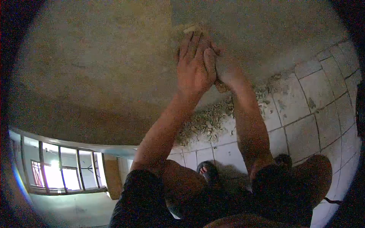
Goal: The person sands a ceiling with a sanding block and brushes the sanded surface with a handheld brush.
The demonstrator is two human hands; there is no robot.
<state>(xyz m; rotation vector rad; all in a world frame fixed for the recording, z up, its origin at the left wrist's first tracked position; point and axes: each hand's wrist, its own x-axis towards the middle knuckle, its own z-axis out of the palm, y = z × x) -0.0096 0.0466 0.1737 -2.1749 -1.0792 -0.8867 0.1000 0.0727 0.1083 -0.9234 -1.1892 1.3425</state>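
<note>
l hand (194,67) is lying over the block (193,28), fingers straight & together; r hand (227,71) is bearing on its other side, blurred & partly hidden, so whether either hand is clamping the block cannot be told. block is resting against the wall (114,68), mostly covered, w/ only its upper & lower ends showing. caution: l hand is seeming to press rather than wrap, so uneven push is poss. making the block skid, w/ knuckles scraping the wall. fingertips are sitting nr the upper end, thus poss. overrunning it. crumbly debris (207,127) is lying along the wall base on the tiled floor (302,131), nr l foot (205,170); bits under the sole are poss. causing a slip, esp. while both hands are occupied. toes are showing bare, so a dropped block is risking bruises.
</note>
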